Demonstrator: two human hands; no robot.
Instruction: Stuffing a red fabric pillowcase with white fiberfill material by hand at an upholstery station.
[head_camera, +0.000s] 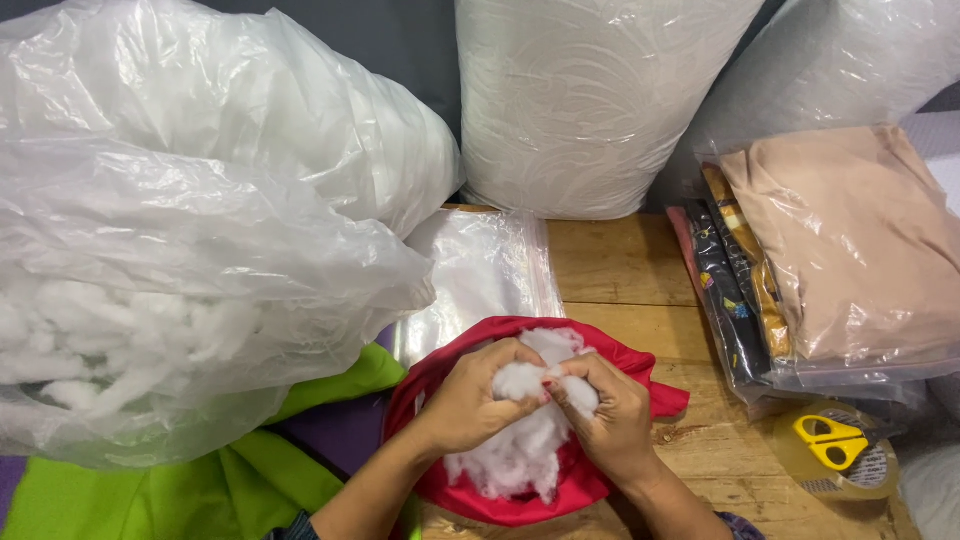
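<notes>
Fluff, soft and white, sitting in red cloth at 6 o'clock on wooden table. Left hand and right hand both pinched shut on the fluff. Best pushed deep in small bits, cloth mouth kept wide. Big fluff bag at 9 o'clock, scissors at 4 o'clock.

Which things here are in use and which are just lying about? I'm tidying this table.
In use:
left hand
right hand
white stuffing
red cover
bag of stuffing

Lying about:
zip bag
green cloth
packed fabrics
tape roll
yellow scissors
big sack
</notes>
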